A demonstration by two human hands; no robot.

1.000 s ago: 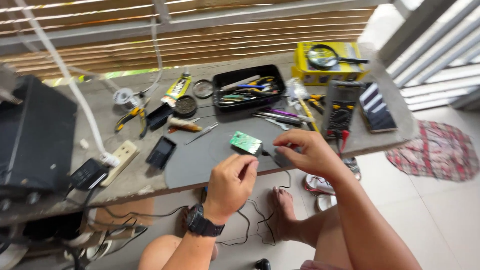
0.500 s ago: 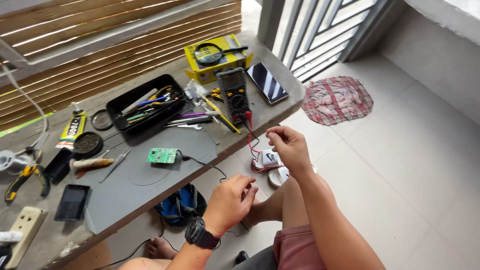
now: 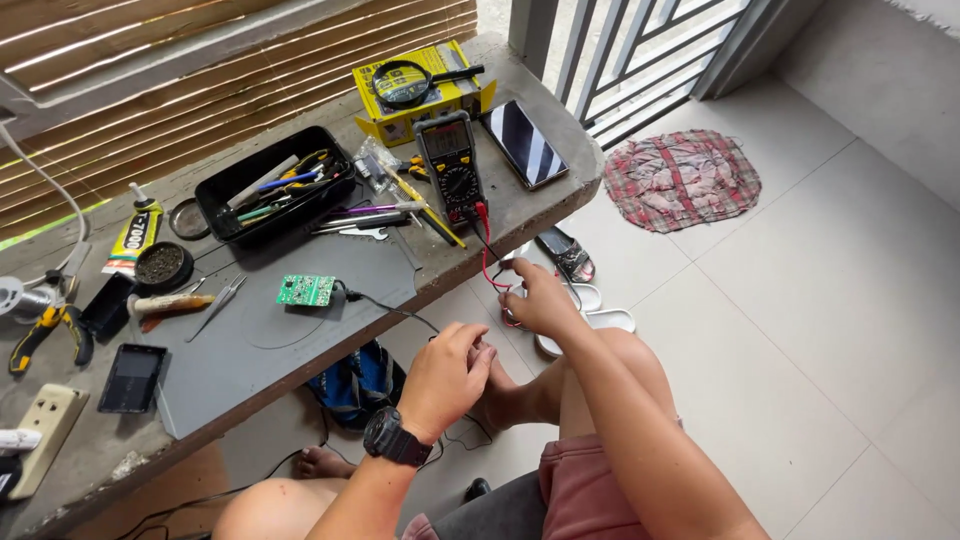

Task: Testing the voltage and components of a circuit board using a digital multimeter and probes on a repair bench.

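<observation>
Pinching the black wire (image 3: 400, 308) in my clenched left hand (image 3: 447, 378) below the bench (image 3: 520, 205) edge, my right hand (image 3: 540, 298) grasps the multimeter's (image 3: 453, 165) red lead (image 3: 487, 262), circuit board (image 3: 306, 290) up-left, nearer my left.

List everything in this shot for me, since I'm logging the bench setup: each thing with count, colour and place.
circuit board: 1, green, on the grey mat
work mat: 1, grey, bench front
multimeter: 1, black and yellow, bench right
test leads: red and black, running from the meter off the bench edge
phone: 1, black, right of the meter
tool tray: 1, black, bench rear
yellow box: 1, rear right, magnifier on top
pliers: 1, yellow-handled, bench left
tweezers: 1, metal, on the mat
rag: 1, red plaid, on the floor
left hand: pinching a thin wire below the bench
right hand: closed around the leads
</observation>
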